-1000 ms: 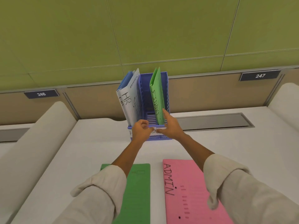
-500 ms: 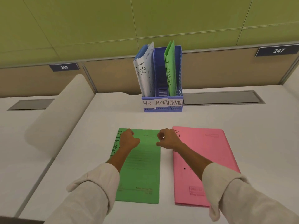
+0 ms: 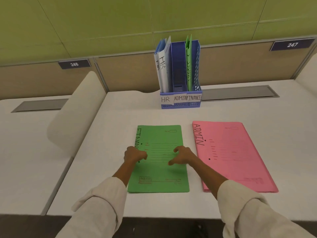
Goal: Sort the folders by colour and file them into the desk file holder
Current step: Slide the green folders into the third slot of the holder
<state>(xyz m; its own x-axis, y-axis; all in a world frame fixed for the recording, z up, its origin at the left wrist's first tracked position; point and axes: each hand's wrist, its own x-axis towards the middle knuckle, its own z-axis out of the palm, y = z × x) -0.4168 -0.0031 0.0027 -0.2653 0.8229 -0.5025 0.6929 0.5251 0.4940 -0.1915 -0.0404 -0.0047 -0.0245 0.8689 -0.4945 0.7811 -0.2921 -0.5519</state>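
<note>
Head view: pink folder beside green folder.

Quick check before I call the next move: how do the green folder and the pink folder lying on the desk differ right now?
The green folder is marked FINANCE down its left edge; the pink folder is marked ADMIN. The green folder has both hands on it, left hand and right hand; the pink folder lies untouched. The green folder lies roughly square to the desk edge; the pink folder is angled. Both lie flat and closed on the white desk, unfiled.
</note>
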